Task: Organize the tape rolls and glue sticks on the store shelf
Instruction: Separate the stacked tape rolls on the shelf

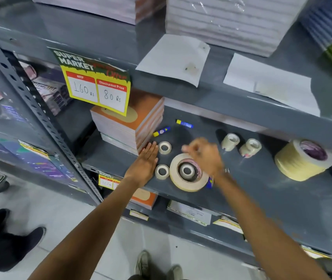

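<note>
Left hand (147,158) spread flat, fencing small tape rolls (164,147); right hand (203,153) blurred at 12 o'clock over big roll (188,172), grip unclear.

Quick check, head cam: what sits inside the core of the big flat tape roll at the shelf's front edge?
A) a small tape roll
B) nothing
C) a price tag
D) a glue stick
A: a small tape roll lies flat inside the core of the big flat tape roll, just below the blurred right hand.
</note>
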`<state>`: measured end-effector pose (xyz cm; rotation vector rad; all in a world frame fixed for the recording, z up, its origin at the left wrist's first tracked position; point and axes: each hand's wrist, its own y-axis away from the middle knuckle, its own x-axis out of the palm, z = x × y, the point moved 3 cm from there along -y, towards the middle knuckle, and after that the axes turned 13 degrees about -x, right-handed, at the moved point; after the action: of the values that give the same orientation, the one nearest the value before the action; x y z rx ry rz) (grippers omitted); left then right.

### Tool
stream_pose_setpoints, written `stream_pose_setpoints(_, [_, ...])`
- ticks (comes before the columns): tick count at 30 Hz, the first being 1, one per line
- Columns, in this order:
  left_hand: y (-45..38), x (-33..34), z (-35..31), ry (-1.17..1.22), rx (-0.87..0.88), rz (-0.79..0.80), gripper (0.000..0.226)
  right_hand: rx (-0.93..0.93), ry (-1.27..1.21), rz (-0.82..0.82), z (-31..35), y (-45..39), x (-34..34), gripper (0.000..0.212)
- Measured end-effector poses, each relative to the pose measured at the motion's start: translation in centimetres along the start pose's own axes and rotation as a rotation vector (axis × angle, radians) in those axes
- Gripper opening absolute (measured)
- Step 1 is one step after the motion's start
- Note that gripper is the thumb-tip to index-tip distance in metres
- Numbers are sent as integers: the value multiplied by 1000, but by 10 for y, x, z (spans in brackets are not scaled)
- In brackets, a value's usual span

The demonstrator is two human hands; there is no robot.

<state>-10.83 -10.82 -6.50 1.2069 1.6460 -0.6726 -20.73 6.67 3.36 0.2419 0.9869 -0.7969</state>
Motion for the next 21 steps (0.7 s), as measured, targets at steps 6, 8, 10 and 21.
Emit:
stream_pose_setpoints(6, [3, -4, 2, 14, 7, -17, 52, 108, 227, 204, -68, -136, 33, 54])
stream_pose_setpoints(8, [2, -2, 3, 13, 29, -26, 52, 98, 253, 249, -81, -148, 45, 55])
stream_pose_setpoints(10, [1, 1, 4, 34, 36, -21, 52, 92, 281, 234, -88, -152, 50, 48])
stream_pose_setpoints(21, [-3, 4, 5, 37, 38, -34, 57, -106, 94, 77, -43, -125, 65, 32])
